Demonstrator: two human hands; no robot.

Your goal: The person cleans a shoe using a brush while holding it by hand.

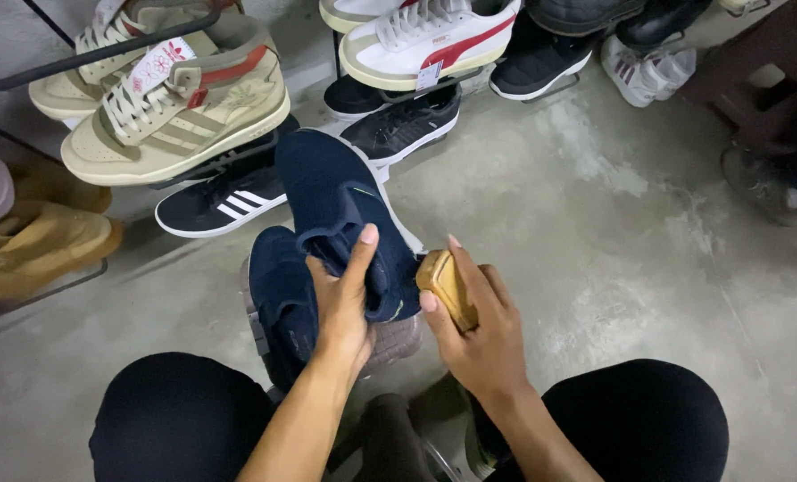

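With the left hand (340, 308) gripping the navy shoe (349, 219) and the right hand (479, 335) clasping a wooden brush (445, 286) — bristles hidden, apparently — a hard stroke could twist the shoe loose onto the floor (613, 223).

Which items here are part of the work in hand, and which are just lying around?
In hand:
left hand holding navy shoe
right hand holding wooden brush
second navy shoe

Lying about:
beige sneaker
black striped sneaker
white and red sneaker
tan boot
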